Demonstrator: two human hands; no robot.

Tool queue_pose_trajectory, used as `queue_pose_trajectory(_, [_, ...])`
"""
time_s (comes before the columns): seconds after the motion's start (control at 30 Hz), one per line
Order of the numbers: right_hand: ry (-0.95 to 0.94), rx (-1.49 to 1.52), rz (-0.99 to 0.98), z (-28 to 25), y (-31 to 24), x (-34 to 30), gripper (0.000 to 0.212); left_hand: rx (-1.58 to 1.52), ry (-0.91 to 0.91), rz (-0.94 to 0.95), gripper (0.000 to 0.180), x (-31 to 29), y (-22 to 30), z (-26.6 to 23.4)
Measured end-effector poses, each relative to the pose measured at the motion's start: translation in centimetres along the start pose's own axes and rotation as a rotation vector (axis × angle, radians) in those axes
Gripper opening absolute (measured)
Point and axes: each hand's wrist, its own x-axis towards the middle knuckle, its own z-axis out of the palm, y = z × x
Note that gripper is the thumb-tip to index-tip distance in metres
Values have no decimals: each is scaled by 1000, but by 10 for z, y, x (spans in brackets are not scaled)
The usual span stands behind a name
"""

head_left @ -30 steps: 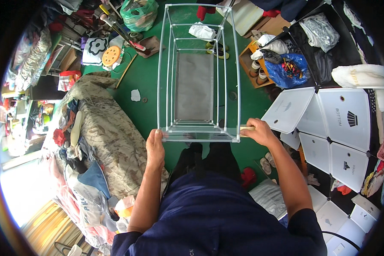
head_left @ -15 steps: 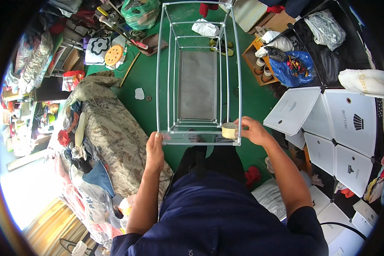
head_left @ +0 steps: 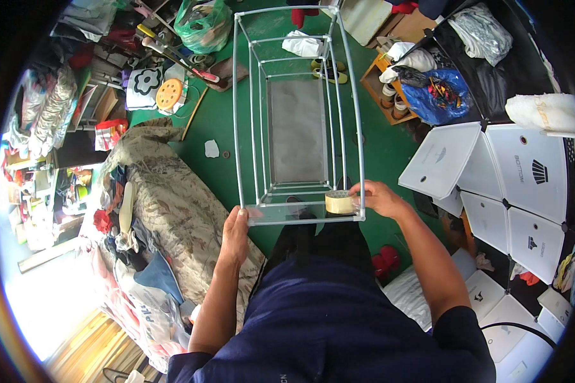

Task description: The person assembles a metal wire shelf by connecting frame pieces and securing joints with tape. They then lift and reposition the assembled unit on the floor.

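A tall, light-grey tubular rack frame (head_left: 363,137) stands before me, with a grey sheet panel (head_left: 297,131) low inside it. Clear tape (head_left: 286,214) stretches across the near top end of the frame. At the near left corner my left hand (head_left: 234,237) is closed, its thumb on the tape's end; its other fingers are partly hidden. My right hand (head_left: 380,199) grips a yellowish roll of packing tape (head_left: 340,203) by its right side, close to the near right corner.
A camouflage cloth (head_left: 172,198) covers a heap at my left. White storage cube panels (head_left: 527,172) stand at my right, with one door (head_left: 439,156) swung out. Beyond are a shoe box (head_left: 390,102), a blue bag (head_left: 437,105) and a green bag (head_left: 204,25). The floor (head_left: 211,118) is green.
The tape roll has shifted slightly left along the near bar, away from the right corner. The near end of the frame and my left hand appear a little lower in view.
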Motion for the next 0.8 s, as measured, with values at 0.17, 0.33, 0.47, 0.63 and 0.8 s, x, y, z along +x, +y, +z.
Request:
queue_pose_trajectory(0.17, [2,76,15,1,5,-1,29,-51,-206,22,36,13,-8,-26])
queue_pose_trajectory(0.33, [24,94,-11,1,19,-1,28,-46,-291,-21,44,21,-5,-34])
queue_pose_trajectory(0.47, [18,73,-76,0,22,-1,28,-210,-273,-151,51,33,1,-33])
queue_pose_trajectory(0.63, [9,61,-40,1,19,2,28,52,-270,-148,36,71,-7,-33])
queue_pose_trajectory(0.8, [5,241,17,6,29,3,31,88,-631,-199,25,118,6,-12])
